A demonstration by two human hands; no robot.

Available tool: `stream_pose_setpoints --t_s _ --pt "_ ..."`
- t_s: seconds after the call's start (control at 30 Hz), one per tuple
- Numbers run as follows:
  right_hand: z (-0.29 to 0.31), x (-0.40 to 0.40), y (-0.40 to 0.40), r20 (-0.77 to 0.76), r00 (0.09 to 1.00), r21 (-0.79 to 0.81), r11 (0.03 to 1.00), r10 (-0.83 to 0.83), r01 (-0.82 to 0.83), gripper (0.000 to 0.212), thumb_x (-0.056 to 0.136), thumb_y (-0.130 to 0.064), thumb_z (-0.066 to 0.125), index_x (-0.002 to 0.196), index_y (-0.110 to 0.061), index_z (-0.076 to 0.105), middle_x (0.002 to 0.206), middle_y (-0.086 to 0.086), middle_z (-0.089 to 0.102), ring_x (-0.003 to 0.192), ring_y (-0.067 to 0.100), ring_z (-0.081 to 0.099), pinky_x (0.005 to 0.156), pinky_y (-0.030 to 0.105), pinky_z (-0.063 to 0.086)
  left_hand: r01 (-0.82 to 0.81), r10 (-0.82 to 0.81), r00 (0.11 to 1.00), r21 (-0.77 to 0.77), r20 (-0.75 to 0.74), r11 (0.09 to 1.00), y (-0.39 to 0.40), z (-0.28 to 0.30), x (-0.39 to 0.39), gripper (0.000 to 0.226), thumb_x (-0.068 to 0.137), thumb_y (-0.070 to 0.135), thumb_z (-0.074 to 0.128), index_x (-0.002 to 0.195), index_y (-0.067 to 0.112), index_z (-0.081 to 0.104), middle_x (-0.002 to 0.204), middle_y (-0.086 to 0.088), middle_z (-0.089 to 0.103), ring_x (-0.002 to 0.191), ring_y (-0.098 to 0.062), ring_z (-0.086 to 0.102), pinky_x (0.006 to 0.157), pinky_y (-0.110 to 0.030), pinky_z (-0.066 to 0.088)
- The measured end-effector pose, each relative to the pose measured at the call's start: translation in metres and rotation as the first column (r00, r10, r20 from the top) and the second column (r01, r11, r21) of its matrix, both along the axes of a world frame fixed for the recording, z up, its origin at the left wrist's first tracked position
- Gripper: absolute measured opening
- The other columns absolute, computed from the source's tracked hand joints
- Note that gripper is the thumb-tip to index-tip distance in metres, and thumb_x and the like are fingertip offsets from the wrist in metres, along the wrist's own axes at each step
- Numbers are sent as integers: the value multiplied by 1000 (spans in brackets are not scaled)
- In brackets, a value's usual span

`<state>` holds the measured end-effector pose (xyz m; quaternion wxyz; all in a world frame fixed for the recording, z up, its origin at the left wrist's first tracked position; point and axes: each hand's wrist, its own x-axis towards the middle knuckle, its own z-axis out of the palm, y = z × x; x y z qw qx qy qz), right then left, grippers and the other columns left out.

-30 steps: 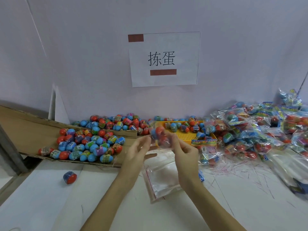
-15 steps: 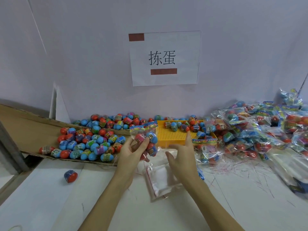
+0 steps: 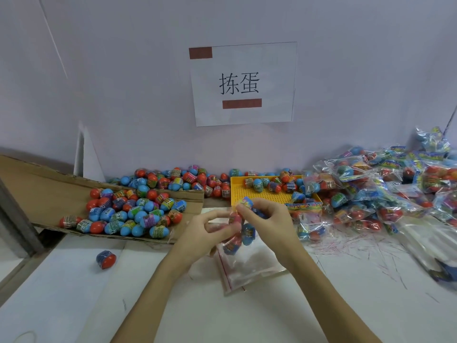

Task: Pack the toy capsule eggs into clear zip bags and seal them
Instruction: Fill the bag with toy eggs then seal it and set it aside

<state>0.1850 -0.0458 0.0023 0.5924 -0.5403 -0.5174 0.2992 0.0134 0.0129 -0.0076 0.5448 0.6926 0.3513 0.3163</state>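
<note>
Head view: half a second ago only the left hand (image 3: 212, 230) held the filled bag (image 3: 237, 231); now the right hand (image 3: 265, 216) joins, and the fingers of both pinch its top above the desk (image 3: 321, 305). I judge sealing begins. The wall sign (image 3: 243, 84) reads "拣蛋".

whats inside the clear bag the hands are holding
Several red and blue capsule eggs show through the filled bag, gripped by the left hand and right hand. The fingers cover its top, so the count is unclear.
</note>
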Motion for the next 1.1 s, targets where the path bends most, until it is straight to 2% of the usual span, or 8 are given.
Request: stream_pose_setpoints --t_s 0.13,0.33,0.43,0.53,0.63,0.83,0.97,1.1 --pt "-3 8 3 -100 986 43 989 -137 142 26 92 -39 72 72 -23 73 68 6 63 68 13 55 68 29 49 -37 57 989 -146 134 989 6 -2 -1 38 98 43 60 115 14 78 101 -14 79 84 -24 76 62 -30 60" --pt "-5 8 6 -127 958 35 964 -258 264 18 93 -38 71 85 -24 80 74 0 71 71 12 62 65 24 53 -178 194 970 -113 149 978 7 -3 5 39 99 39 57 104 7 79 94 -14 79 75 -24 76 56 -32 61" --pt "-7 6 7 -58 953 141 942 -299 304 25 96 -34 68 85 -13 76 69 7 63 66 22 56 62 33 48 -212 226 957 -96 181 973 5 -4 8 37 102 36 56 100 6 78 90 -14 78 71 -27 75 51 -32 59" --pt "-9 9 7 65 954 151 948 -291 279 25 97 -40 64 91 -19 75 70 -8 66 64 7 57 58 17 44 -251 266 946 -99 188 963 6 -7 8 37 103 35 55 101 6 78 89 -12 79 71 -26 76 50 -32 60" --pt "-12 13 8 172 948 93 962 -269 257 25 98 -40 63 87 -20 74 67 -8 66 62 5 56 58 19 44 -235 258 940 -126 223 964 9 -9 6 37 103 36 55 97 11 81 88 -15 78 72 -26 75 53 -33 60" --pt "-7 21 8 95 985 49 989 -144 139 18 98 -34 64 93 -20 73 59 -10 58 54 7 49 53 24 40 -166 169 970 -33 174 986 14 -12 5 33 102 43 54 109 24 80 103 -1 80 103 -20 74 88 -37 59" --pt "-4 19 5 9 1000 -20 1000 18 -18 18 97 -36 65 103 -21 73 54 -7 52 49 6 46 47 19 40 -93 97 982 -35 164 995 9 -9 6 44 87 56 64 114 24 77 99 0 78 79 -20 73 71 -32 60" --pt "2 18 2 -73 994 -62 995 78 -82 29 92 -43 65 104 -18 72 54 -9 51 48 4 44 45 16 39 -90 95 982 -36 165 995 7 -12 9 36 82 53 71 106 28 80 82 5 67 61 -13 56 57 -26 51"
